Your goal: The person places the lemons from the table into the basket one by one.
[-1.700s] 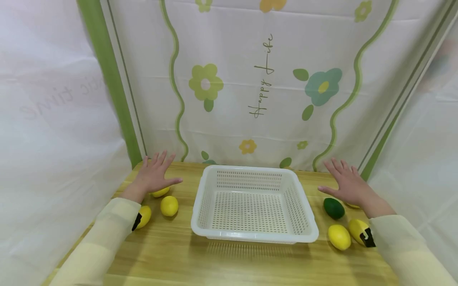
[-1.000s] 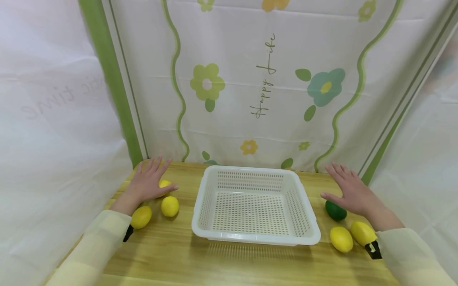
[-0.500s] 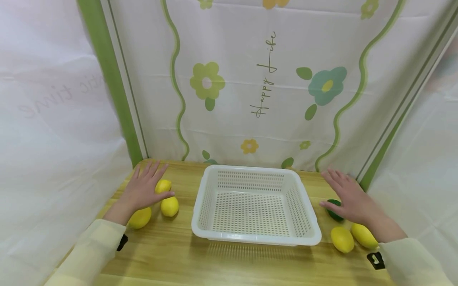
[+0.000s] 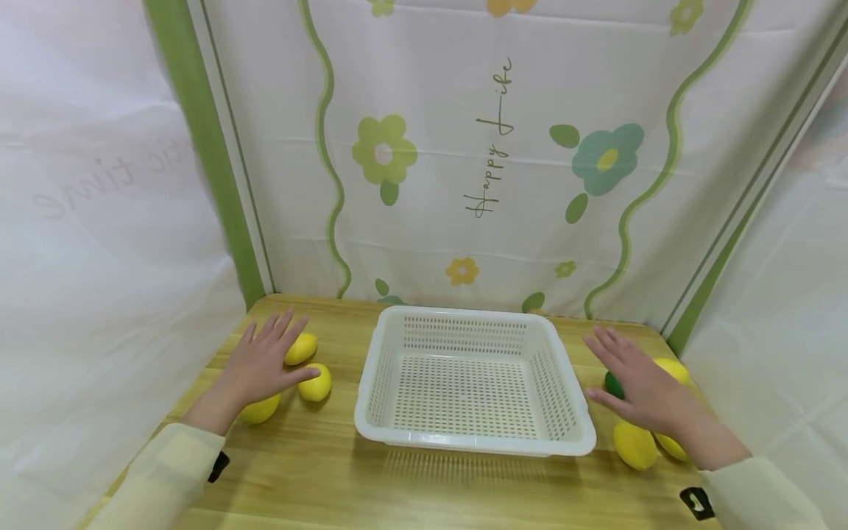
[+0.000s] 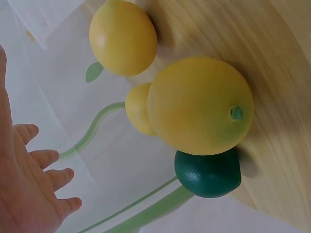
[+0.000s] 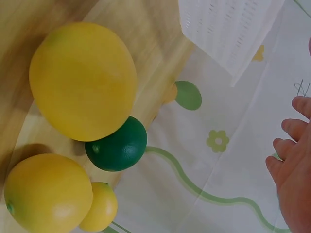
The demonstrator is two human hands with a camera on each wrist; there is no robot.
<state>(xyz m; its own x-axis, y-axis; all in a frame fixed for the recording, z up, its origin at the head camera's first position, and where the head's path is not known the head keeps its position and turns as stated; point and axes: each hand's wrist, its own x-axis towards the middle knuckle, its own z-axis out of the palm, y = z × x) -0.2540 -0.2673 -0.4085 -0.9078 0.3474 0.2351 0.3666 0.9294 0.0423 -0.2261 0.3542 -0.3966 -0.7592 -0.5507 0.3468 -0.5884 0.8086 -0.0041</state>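
Note:
My left hand (image 4: 261, 366) hovers with spread fingers over the left fruit group, holding nothing. Near it lie a lemon (image 4: 301, 349), a second lemon (image 4: 314, 383) and a third lemon (image 4: 260, 409), partly covered by the wrist. A dark green lime-like fruit (image 5: 209, 172) shows in the left wrist view; the hand hides it in the head view. My right hand (image 4: 645, 386), fingers extended, is above another group: a lemon (image 4: 634, 445), a lemon (image 4: 673, 369) behind the hand, a mostly hidden lemon (image 4: 672, 447), and a green fruit (image 4: 613, 384) partly covered.
Between the hands stands a white perforated plastic basket (image 4: 473, 442) with nothing in it. The wooden table (image 4: 424, 500) ends at a hanging flowered curtain (image 4: 437, 184) at the back. White cloth also hangs on both sides.
Both hands have drawn back toward the person, the left also leftward, with fingers still extended. The left-hand lemons at the back are more exposed. Fruit and basket stay in place.

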